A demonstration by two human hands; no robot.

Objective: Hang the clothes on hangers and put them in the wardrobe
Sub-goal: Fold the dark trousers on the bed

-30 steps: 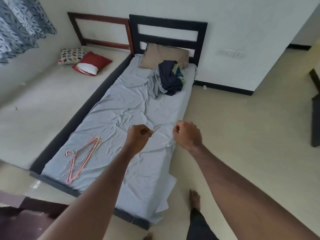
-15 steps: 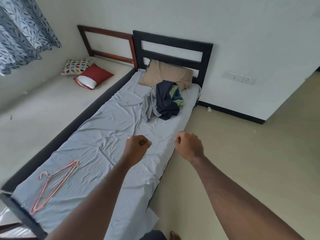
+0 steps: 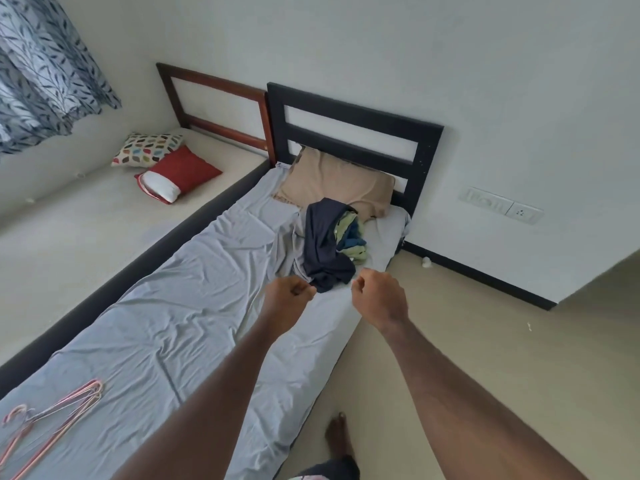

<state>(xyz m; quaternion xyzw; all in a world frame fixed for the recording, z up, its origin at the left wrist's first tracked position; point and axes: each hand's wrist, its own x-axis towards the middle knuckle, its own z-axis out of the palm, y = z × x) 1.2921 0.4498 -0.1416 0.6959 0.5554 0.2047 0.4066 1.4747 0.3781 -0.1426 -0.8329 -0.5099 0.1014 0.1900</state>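
Both fists curled, empty. Clothes pile (image 3: 329, 244) just ahead, between left hand (image 3: 287, 299) and right hand (image 3: 379, 296); hangers (image 3: 52, 427) far back-left.

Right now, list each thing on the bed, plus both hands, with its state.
Left hand: fingers curled, holding nothing.
Right hand: fingers curled, holding nothing.
Pile of dark navy and green clothes: crumpled, unhung, beside the pillow.
Pink wire hangers: lying flat, bare, at the bed's near end.
Tan pillow: propped against the black headboard.
Grey bedsheet: wrinkled.
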